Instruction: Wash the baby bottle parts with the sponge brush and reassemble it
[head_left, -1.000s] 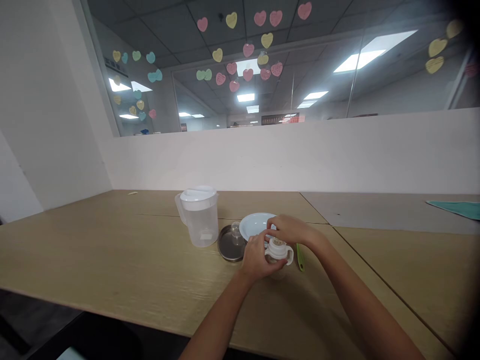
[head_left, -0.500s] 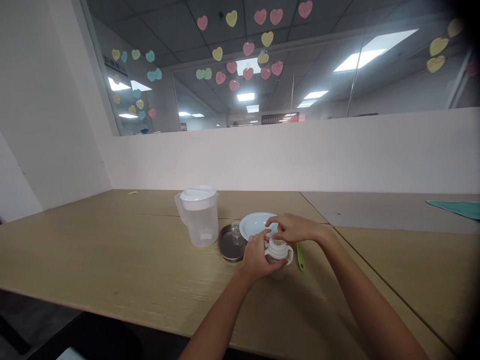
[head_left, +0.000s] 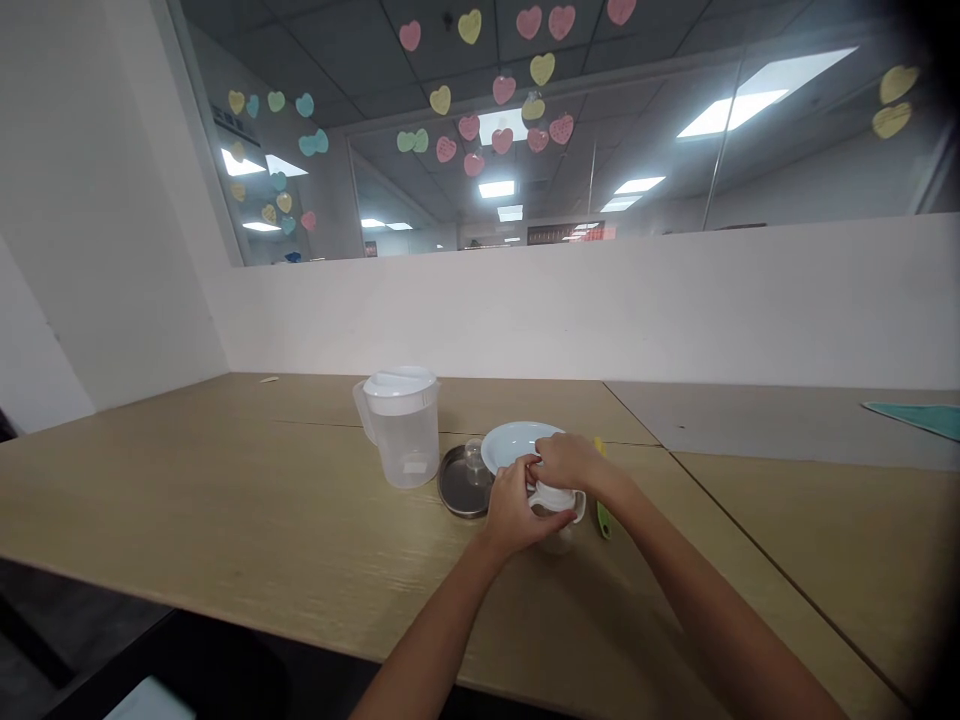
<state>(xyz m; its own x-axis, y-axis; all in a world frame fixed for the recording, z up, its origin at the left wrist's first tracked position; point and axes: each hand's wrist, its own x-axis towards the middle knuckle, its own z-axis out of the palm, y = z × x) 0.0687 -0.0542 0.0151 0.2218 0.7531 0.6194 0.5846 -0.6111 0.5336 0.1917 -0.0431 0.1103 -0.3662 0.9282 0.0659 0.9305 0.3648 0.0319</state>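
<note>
A clear baby bottle (head_left: 556, 541) with a white collar and two white side handles stands on the table. My left hand (head_left: 516, 508) wraps round it from the left, with the thumb across its front. Over its top, my right hand (head_left: 568, 462) is closed, and the fingers hide the teat area. Just behind the hands is a white bowl (head_left: 502, 445), partly covered by them. To the left, a round dark metal tray (head_left: 457, 495) holds a clear dome-shaped cap (head_left: 474, 455). A green-handled utensil (head_left: 604, 520) lies right of the bottle, partly hidden by my right wrist.
A translucent lidded pitcher (head_left: 409, 440) stands left of the tray. At the far right lies a teal cloth (head_left: 919, 417). The wooden table (head_left: 225, 500) meets a white wall (head_left: 525, 320) below a window with heart-shaped notes. A seam runs across the table's right side.
My right hand has lowered and closed over the bottle's top, its wrist shifting left. A yellow end of the utensil now shows behind it. My left hand stays round the bottle. The view has shifted slightly.
</note>
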